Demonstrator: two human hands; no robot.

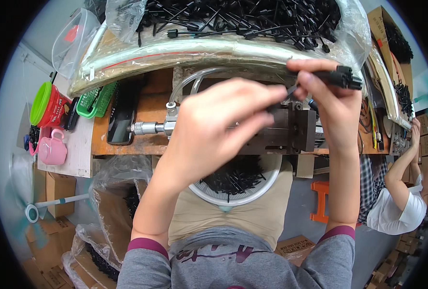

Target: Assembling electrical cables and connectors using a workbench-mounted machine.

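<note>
- Your right hand (336, 103) is closing its thumb and fingers around a bundle of black parts (344, 78), which is sitting above the right end of the metal fixture (282, 127); if that pinch is loosening, pieces could be slipping out.
- Your left hand (214, 123) is showing blurred over the fixture's left part, thumb and forefinger looking partly apart; I am not able to tell whether they are gripping the thin dark piece near their tips, so a poor hold could be letting it fall.
- Your fingertips are working close above the fixture; a careless dip could be knocking knuckles on its edges.
- A lap basket (227, 203) is resting on your side of the fixture with black pieces inside; a dropped part could be landing there and mixing in, and shifting legs could be tipping it.
- A clear tube (189, 77) is curving behind the fixture's left side; a low left wrist could be snagging it.
- Beyond the fixture, a heap of black stems (242, 21) is lying tangled; a brushing hand could be dragging some down.
</note>
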